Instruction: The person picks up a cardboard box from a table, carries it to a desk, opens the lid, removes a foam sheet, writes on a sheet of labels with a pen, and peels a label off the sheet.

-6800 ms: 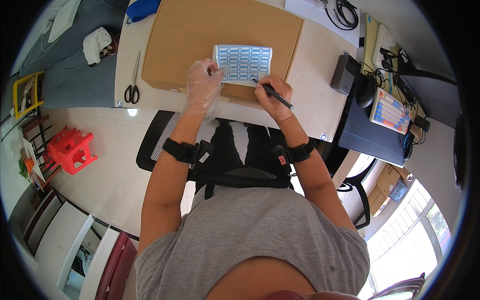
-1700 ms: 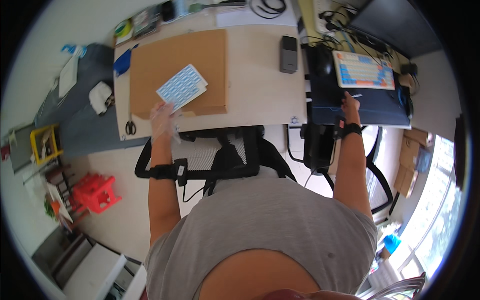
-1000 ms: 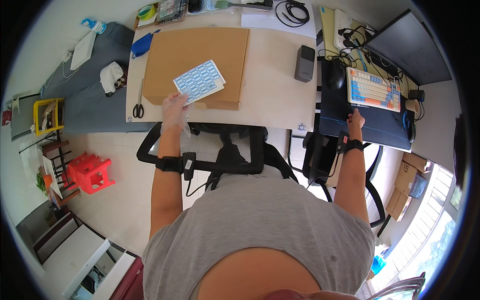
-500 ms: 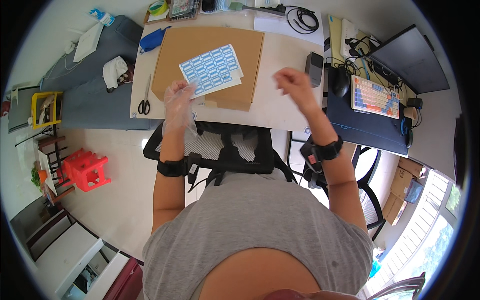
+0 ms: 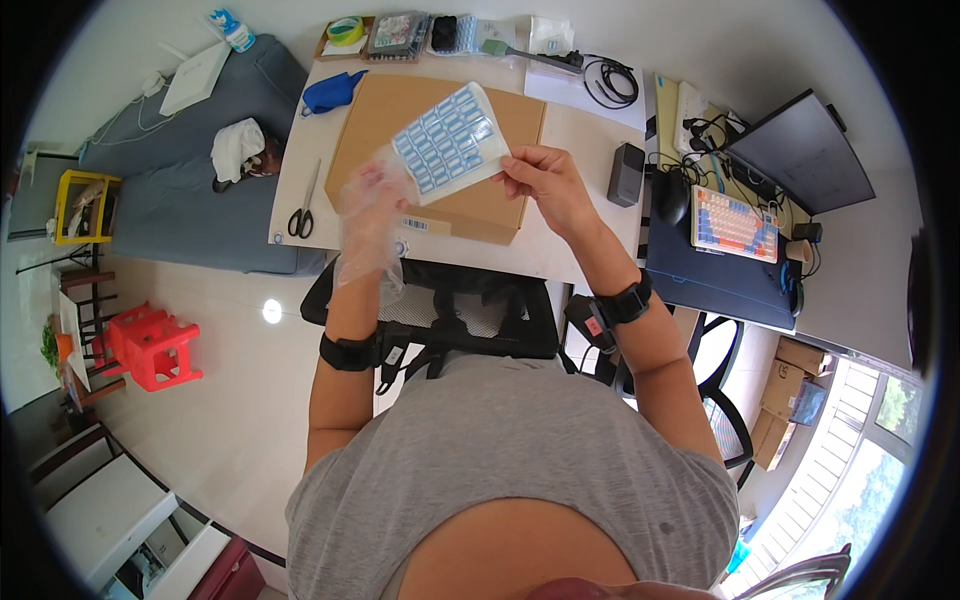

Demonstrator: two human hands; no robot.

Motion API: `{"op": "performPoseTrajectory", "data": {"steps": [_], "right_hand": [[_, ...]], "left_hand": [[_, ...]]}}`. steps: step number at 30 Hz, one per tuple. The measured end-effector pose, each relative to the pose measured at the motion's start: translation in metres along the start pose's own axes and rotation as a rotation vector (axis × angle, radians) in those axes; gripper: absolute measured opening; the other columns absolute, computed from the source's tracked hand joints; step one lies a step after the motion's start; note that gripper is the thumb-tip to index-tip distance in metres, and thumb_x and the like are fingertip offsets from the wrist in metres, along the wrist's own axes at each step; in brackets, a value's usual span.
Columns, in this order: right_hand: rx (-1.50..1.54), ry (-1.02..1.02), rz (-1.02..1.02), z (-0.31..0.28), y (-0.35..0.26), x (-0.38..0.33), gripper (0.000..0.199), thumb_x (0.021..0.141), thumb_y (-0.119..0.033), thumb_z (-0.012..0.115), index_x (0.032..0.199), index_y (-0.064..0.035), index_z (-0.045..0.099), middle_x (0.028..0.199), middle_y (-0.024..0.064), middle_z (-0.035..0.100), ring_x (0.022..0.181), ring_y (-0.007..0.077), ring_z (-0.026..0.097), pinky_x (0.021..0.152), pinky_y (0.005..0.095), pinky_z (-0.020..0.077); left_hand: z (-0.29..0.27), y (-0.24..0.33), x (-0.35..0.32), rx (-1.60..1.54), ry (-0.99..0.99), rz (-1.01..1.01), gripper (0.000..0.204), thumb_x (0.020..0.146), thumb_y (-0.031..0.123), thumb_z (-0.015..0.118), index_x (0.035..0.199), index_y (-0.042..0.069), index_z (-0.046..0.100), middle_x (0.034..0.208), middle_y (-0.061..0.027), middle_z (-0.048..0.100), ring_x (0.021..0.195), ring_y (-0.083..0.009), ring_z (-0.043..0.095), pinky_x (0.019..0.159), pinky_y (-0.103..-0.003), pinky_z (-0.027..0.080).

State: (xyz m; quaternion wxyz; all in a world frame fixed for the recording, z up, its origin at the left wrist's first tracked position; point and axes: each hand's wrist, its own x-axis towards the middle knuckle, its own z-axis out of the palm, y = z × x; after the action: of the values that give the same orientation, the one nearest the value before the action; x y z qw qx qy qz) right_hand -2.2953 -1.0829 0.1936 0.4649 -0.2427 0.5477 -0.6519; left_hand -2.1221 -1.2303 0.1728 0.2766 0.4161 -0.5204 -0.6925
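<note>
In the head view, a sheet (image 5: 452,140) of small blue-and-white labels is held up above a flat cardboard box (image 5: 432,150) that lies on the tabletop (image 5: 560,225). The left hand (image 5: 372,215), covered by a loose clear plastic glove, is closed on the sheet's lower left corner; the right hand (image 5: 545,180), bare, pinches its right edge, so both hands are grasping the sheet and nothing else. The sheet is tilted, lifted clear of the box rather than resting on it. Its rows of labels appear mostly full; whether any have been peeled off cannot be told at this size. No label is seen stuck on the box top, apart from a small printed tag on its near side, so the work with the sheet is judged to be at an early stage, with the sheet only taken in hand and most of it left to do. Scissors (image 5: 304,205) lie untouched on the tabletop left of the box, and a blue cloth (image 5: 333,92) sits near its far left corner. A keyboard (image 5: 735,223) is well apart on the right, on a dark mat, beside a mouse (image 5: 671,198).
</note>
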Motion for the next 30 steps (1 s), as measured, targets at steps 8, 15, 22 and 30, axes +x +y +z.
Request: {"op": "performPoseTrajectory", "data": {"steps": [8,15,22,30], "right_hand": [[-0.441,-0.212,-0.071,0.002,-0.026,0.005,0.017,0.086,-0.015,0.05,0.085,-0.0002,0.058,0.071,-0.0012,0.054,0.067,0.0063,0.051,0.063,0.0212,0.0421],[-0.39,-0.366,-0.056,0.003,-0.045,0.005,0.018,0.086,-0.017,0.046,0.087,-0.0017,0.055,0.075,-0.0011,0.052,0.073,0.0076,0.051,0.068,0.0227,0.0443],[-0.254,-0.361,0.008,-0.012,-0.033,0.014,0.021,0.088,-0.02,0.047,0.087,-0.0009,0.055,0.077,-0.0018,0.054,0.073,0.0059,0.049,0.07,0.0219,0.0411],[-0.689,0.215,-0.533,0.013,-0.046,-0.001,0.017,0.083,-0.011,0.053,0.094,0.0015,0.056,0.084,0.0013,0.058,0.075,0.0068,0.051,0.07,0.0214,0.0413]], "left_hand": [[0.001,0.053,-0.003,0.62,-0.171,0.917,0.032,0.079,0.009,0.056,0.111,0.005,0.051,0.111,-0.0153,0.05,0.107,-0.0231,0.045,0.088,-0.033,0.037],[0.001,0.07,0.008,0.505,-0.616,0.783,0.028,0.077,0.001,0.055,0.102,0.01,0.058,0.116,-0.0143,0.049,0.106,-0.0229,0.047,0.083,-0.029,0.04],[0.003,0.064,0.01,0.486,-0.72,0.722,0.01,0.075,-0.001,0.057,0.084,0.003,0.058,0.11,-0.0137,0.052,0.088,-0.0182,0.054,0.069,-0.027,0.045],[0.007,0.072,-0.005,0.532,-0.569,0.507,0.006,0.082,0.005,0.049,0.081,-0.001,0.051,0.109,-0.0108,0.051,0.088,-0.0128,0.048,0.078,-0.026,0.04]]}}
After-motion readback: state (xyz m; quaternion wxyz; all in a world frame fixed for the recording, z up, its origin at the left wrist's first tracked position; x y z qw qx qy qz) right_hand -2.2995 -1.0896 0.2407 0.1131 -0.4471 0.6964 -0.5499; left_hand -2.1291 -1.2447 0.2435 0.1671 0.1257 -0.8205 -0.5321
